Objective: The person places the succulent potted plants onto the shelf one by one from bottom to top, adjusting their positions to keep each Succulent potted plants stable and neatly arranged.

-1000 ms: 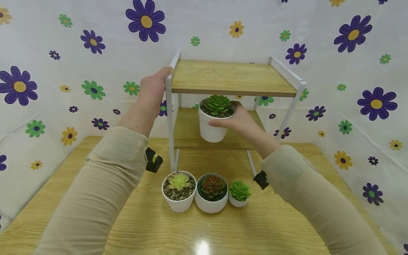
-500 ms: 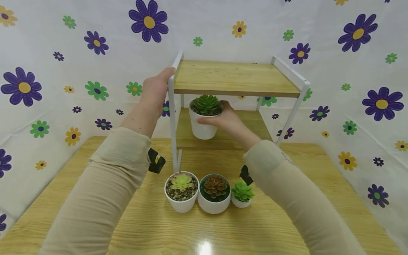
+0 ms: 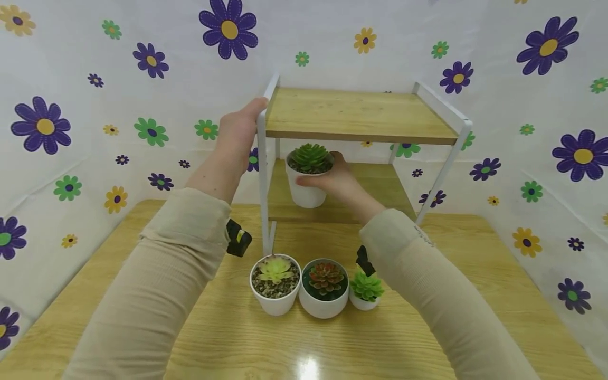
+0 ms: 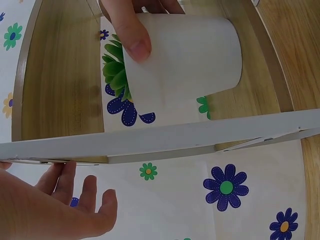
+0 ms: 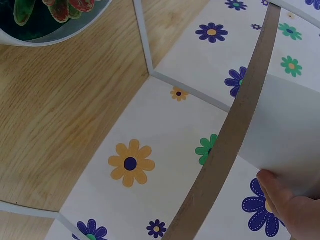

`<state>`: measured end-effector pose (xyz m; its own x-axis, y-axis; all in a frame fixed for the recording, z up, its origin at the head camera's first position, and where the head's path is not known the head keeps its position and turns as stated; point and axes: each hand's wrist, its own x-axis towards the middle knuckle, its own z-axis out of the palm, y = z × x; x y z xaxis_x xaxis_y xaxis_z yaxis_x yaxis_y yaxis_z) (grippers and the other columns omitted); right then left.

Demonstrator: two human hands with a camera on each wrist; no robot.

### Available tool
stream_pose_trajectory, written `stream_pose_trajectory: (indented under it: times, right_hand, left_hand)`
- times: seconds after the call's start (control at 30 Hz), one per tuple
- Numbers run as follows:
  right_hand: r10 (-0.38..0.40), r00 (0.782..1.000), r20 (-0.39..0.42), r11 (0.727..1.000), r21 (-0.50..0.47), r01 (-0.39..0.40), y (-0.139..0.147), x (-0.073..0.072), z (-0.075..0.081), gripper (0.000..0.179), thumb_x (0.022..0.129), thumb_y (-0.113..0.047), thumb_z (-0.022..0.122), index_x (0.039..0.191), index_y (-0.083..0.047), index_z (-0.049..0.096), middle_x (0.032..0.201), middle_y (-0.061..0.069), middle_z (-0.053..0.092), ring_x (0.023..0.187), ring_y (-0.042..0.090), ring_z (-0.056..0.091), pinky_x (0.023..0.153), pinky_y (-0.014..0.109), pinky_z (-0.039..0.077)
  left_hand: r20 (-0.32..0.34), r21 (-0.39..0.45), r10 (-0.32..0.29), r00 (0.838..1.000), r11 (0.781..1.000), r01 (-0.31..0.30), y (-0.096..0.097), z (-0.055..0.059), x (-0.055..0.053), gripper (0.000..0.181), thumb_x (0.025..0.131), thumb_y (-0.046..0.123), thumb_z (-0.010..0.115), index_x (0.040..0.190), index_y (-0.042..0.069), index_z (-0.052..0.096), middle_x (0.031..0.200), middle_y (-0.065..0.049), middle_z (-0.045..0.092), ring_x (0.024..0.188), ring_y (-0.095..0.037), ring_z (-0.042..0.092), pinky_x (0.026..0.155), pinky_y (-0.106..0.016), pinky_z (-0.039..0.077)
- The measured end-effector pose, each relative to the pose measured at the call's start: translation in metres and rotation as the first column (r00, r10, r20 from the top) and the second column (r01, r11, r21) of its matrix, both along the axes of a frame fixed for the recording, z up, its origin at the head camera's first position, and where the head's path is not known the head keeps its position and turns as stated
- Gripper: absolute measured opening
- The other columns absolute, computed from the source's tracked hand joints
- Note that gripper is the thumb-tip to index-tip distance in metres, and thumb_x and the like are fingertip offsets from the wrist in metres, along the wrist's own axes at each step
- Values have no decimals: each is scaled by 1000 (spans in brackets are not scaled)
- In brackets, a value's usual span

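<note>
My right hand (image 3: 332,179) grips a white pot (image 3: 304,191) with a dark green succulent (image 3: 311,157), thumb across its front. The pot is between the two tiers of a shelf rack (image 3: 361,113), overlapping the lower tier (image 3: 375,184) toward its left side. In the left wrist view, the pot (image 4: 190,60) shows past the rack's white side rail (image 4: 160,137). My left hand (image 3: 239,126) holds the rack's upper left side rail. The left wrist view shows that hand (image 4: 65,210) at the rail, with some fingers loosely bent.
Three potted succulents stand in a row before the rack: a yellow-green one (image 3: 276,303) on the left, a reddish one (image 3: 324,306) in the middle, and a small bright green one (image 3: 366,289) on the right. A flower-print cloth (image 3: 180,95) backs the wooden table (image 3: 228,338).
The right hand has carried the pot leftward between the tiers, mostly in the first half second. The left hand stays on the rail. The head view has shifted slightly.
</note>
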<state>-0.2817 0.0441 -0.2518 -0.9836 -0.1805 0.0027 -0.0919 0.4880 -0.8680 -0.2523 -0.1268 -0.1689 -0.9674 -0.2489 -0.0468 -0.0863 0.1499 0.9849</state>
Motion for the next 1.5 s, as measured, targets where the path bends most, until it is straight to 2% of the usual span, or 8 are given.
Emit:
stream_pose_trajectory:
  times: [0.37, 0.6, 0.77, 0.9, 1.13, 1.37, 1.5]
  right_hand:
    - [-3, 1000, 27, 1000, 0, 3, 2, 0, 3, 99, 78, -33, 73, 147, -4, 8, 149, 17, 27, 137, 29, 32, 110, 43, 33]
    - [-16, 995, 99, 1000, -7, 17, 2, 5, 7, 97, 79, -26, 72, 146, 0, 8, 148, 19, 26, 135, 31, 33, 108, 42, 35]
    - [15, 987, 158, 1000, -9, -14, 7, 14, 11, 91, 82, -25, 70, 147, -3, 11, 147, 17, 29, 133, 30, 37, 103, 43, 41]
    - [48, 979, 196, 998, -36, -42, 12, 24, 11, 89, 85, -24, 67, 148, -5, 7, 148, 19, 29, 131, 31, 41, 101, 43, 44]
    - [81, 977, 198, 995, 37, -90, 29, 45, 8, 88, 87, -28, 65, 149, -6, 6, 147, 20, 30, 117, 37, 54, 101, 44, 43]
    - [119, 979, 167, 988, 80, -134, 56, 62, -3, 84, 88, -27, 64, 149, -5, 10, 147, 20, 31, 134, 36, 36, 106, 48, 37]
    - [145, 978, 153, 983, 88, -159, 73, 71, -13, 83, 88, -28, 64, 148, -3, 12, 145, 22, 33, 133, 38, 36, 106, 50, 36]
  left_hand:
    - [-14, -8, 0, 1000, 1000, 0, 4, 4, 1, 56, 91, 53, 45, 135, 19, 47, 144, 1, 40, 133, -16, 33, 113, -42, 25]
    - [-15, -13, -4, 1000, 1000, 4, 5, 3, 0, 56, 91, 54, 43, 136, 20, 46, 143, 1, 41, 132, -16, 33, 113, -43, 26]
    - [4, -5, 5, 1000, 1000, -5, 4, 2, -2, 56, 90, 54, 45, 135, 20, 47, 143, 2, 41, 133, -16, 33, 113, -41, 26]
    - [9, 2, 3, 1000, 1000, -3, 2, 1, -2, 57, 90, 53, 46, 136, 20, 46, 145, 2, 40, 135, -17, 32, 114, -42, 24]
    - [12, 15, -1, 1000, 1000, 0, 1, 1, -1, 56, 90, 53, 47, 136, 21, 47, 146, 2, 39, 136, -17, 31, 114, -43, 22]
    - [15, 28, -5, 1000, 1000, 5, 2, 1, -1, 59, 90, 53, 47, 138, 20, 44, 148, 2, 36, 138, -17, 28, 116, -41, 20]
    - [4, 26, -12, 1000, 1000, 12, 2, 1, -1, 59, 90, 53, 46, 139, 19, 42, 149, 2, 34, 139, -18, 26, 116, -41, 18]
